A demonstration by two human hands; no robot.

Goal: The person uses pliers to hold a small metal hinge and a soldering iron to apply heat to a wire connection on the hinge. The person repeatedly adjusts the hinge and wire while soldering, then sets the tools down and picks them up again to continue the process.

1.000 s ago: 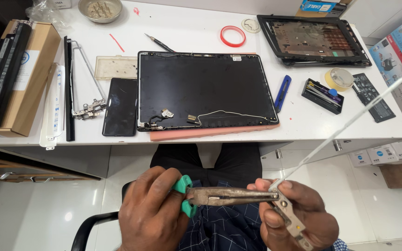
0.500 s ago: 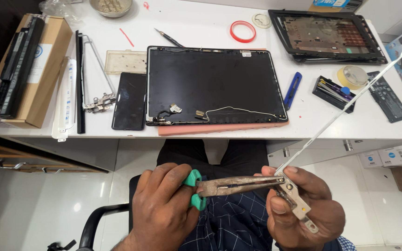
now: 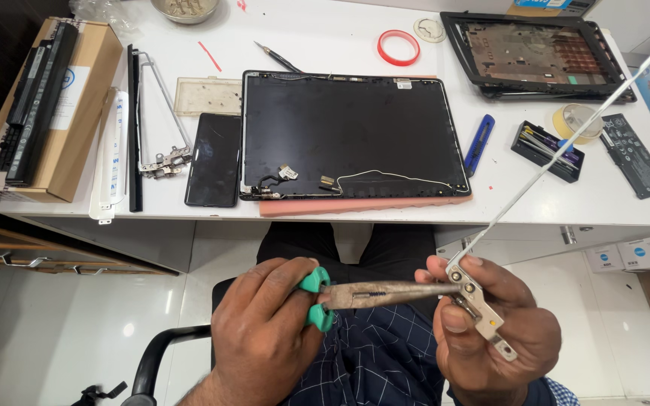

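Since the earlier frame the two hands have drifted a little to the right and the plier tips have closed in on the hinge end, while the things on the table have kept their places. Nearest, over the person's lap, the left hand (image 3: pixel 268 334) has its grip clenched around the green handles of the long-nose pliers (image 3: pixel 385 293), which lie level and point right. The right hand (image 3: pixel 490 334) is grasping the metal hinge bracket (image 3: pixel 479 301), thumb pressed on its flat plate, and the plier tips meet the bracket at its upper end. From that bracket a thin metal arm (image 3: pixel 558 158) runs up and to the right, across the table edge toward the top corner of the view. Beyond the hands stands the white table (image 3: pixel 325 45). At its near edge lies the black laptop lid (image 3: pixel 351 135), resting on a pink strip, with a loose cable along its lower side. Just left of it is a dark phone (image 3: pixel 214 159), then a second hinge bracket (image 3: pixel 161 162) and a cardboard box (image 3: pixel 62 113). Farther back sit a red tape ring (image 3: pixel 398 47) and a black laptop frame (image 3: pixel 536 56).
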